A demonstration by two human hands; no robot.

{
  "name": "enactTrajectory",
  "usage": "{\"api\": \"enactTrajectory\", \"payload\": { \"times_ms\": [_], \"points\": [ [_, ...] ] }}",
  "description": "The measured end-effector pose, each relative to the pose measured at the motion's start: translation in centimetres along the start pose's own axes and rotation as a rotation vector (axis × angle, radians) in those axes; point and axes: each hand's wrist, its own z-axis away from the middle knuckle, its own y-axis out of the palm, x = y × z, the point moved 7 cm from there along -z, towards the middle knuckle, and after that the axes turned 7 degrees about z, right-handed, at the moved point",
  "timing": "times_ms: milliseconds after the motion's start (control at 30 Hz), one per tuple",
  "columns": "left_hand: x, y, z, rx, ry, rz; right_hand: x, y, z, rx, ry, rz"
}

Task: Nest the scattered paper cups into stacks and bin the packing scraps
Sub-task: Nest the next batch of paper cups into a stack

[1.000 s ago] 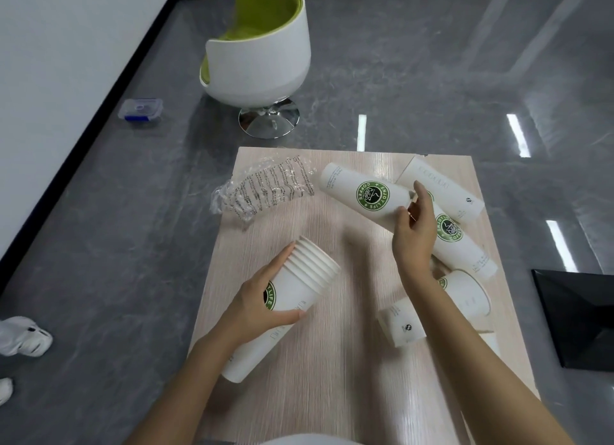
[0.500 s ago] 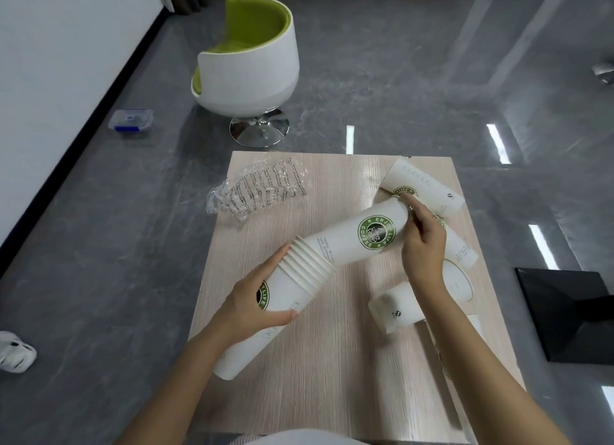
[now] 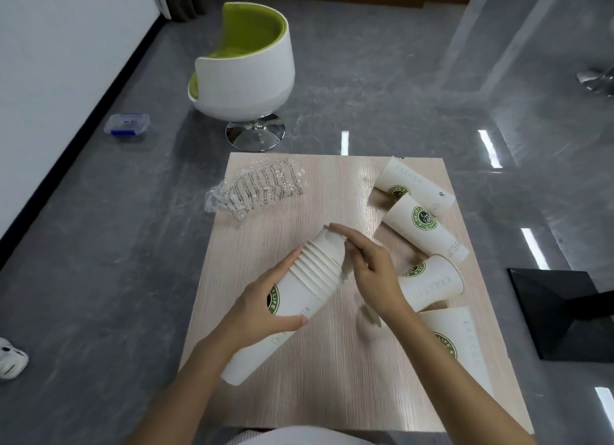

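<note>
Stack [image 3: 309, 288]: white paper cups with a green round logo, nested, many rims showing; tilted, top end pointing away; gripped by the left hand [image 3: 262, 308] over the table [image 3: 332, 361], right hand [image 3: 368, 271] touching its top.
Loose cups [image 3: 425, 232]: four, same print, on their sides along the right edge.
Wrap [image 3: 262, 188]: crumpled clear plastic, black print, far left, overhanging the edge.

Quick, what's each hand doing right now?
Left hand: gripping the cup stack.
Right hand: open, straight fingers pressing on the top cup.
</note>
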Motion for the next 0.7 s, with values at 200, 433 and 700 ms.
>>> {"api": "enactTrajectory", "payload": {
  "times_ms": [200,433,700],
  "points": [
    [0.0,0.3,0.1,0.008,0.005,0.016,0.2,0.4,1.1,0.0,0.064,-0.038],
    [-0.3,0.4,-0.3,0.026,-0.002,0.045,0.2,1.2,1.5,0.007,0.071,-0.032],
    [-0.8,1.1,-0.8,0.042,0.005,0.002,0.1,1.0,1.5,-0.019,0.106,-0.168]
  ]
}}
